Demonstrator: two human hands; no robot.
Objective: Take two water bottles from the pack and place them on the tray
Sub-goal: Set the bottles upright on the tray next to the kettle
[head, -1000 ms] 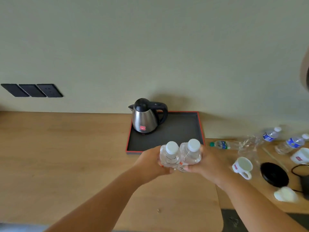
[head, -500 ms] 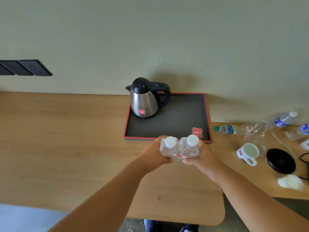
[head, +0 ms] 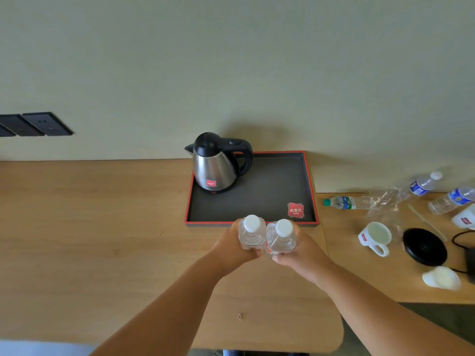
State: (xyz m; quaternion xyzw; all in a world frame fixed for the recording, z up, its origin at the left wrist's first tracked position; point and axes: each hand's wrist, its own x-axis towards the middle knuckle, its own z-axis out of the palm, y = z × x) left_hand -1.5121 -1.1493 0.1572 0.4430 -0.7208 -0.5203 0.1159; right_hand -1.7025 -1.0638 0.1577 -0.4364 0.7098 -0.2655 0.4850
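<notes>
The left hand [head: 232, 244] grips one water bottle [head: 251, 232] and the right hand [head: 302, 249] grips another bottle [head: 281, 237], side by side, touching, just in front of the tray's [head: 312, 191] near rim. A kettle [head: 217, 163] stands in the tray's far left corner.

Lower bodies of both water bottles [head: 267, 233] hidden inside the left hand [head: 231, 246] and right hand [head: 303, 249]; can't tell whether the bases touch the desk [head: 102, 240]. Wall sockets [head: 33, 124] cut by the left edge. At the desk's right end, one blue-label bottle [head: 452, 199] and a white cup [head: 465, 218] cut by the right edge. Torn pack wrap [head: 385, 199] is clear, outline hard to trace. Kettle [head: 218, 163] label too small to read.
</notes>
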